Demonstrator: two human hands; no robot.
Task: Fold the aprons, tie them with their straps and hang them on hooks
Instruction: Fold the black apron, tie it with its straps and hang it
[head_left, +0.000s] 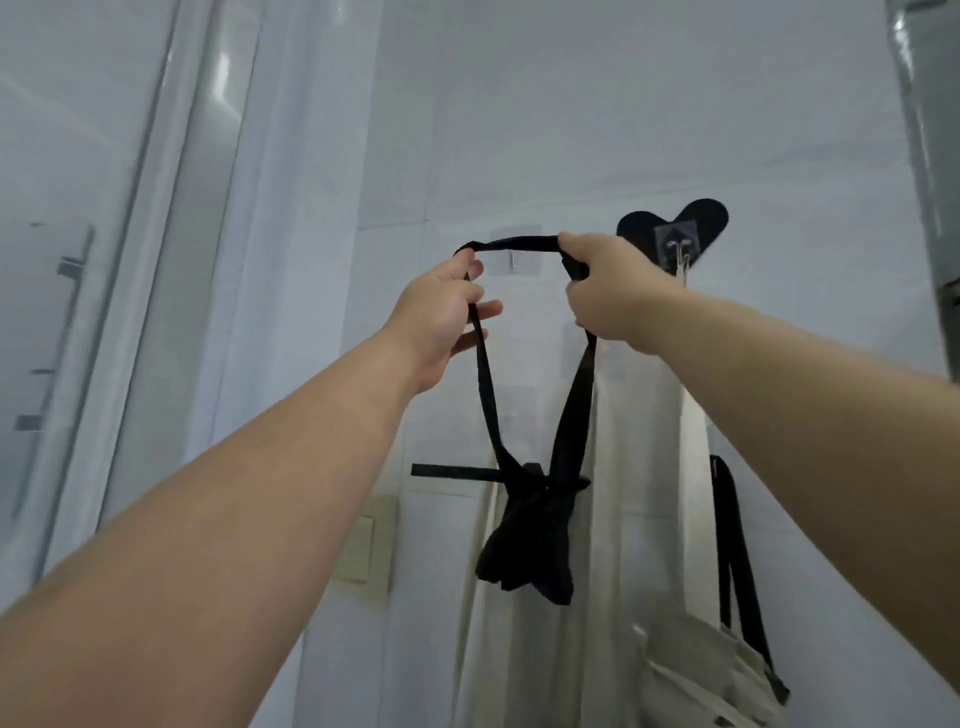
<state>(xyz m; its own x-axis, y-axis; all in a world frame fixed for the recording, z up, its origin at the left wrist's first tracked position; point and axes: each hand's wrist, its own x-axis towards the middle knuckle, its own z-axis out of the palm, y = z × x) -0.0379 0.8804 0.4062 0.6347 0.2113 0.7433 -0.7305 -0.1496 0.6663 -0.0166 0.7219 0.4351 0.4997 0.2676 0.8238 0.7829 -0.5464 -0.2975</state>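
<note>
Left hand (441, 306) pinches the strap (519, 243) at thumb and fingers. Right hand (608, 291) is fisted round the same strap. Both are raised, apart, level with each other. The strap is flat black webbing: the span between the hands runs horizontal, and both legs drop and converge into a V. Apron (530, 540) hangs at the V's base, in mid-air in front of the wall (519, 104). It is a black cloth bundle, long axis vertical, cinched at the top, with one loose tail sticking out left. Clear stick-on hook (511, 260) is just behind the horizontal span. To the right, a second hook (680, 249) on a black heart (696, 213) carries a white cloth (639, 467). A beige bag (701, 675) sits lower right.
</note>
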